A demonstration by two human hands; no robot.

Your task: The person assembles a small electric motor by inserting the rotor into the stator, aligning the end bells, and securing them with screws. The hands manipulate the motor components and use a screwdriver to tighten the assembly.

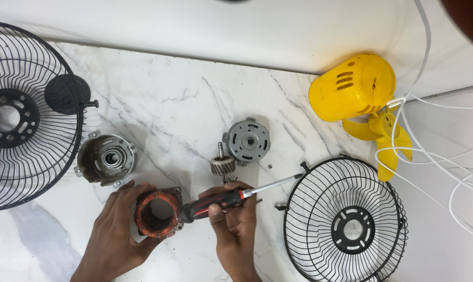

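Note:
My left hand [113, 230] grips a motor stator [157, 211], a ring wound with orange-brown copper coils, on the white marble surface [184, 99]. My right hand [235, 219] holds a screwdriver [231, 198] with a red and black handle; its butt end touches the stator and its metal shaft points right toward a small black wire fan guard [346, 224]. Just above the hands lies the rotor [222, 164] with its short shaft. A round grey motor end cover [248, 140] sits beside it. Another metal motor housing [106, 158] rests to the left.
A large black wire fan guard [22, 115] fills the left edge, with a black round cap [66, 94] by it. At upper right lie a yellow motor cover [354, 86], yellow fan blades [385, 136] and white cables [435, 151]. Small screws [270, 167] are scattered near the rotor.

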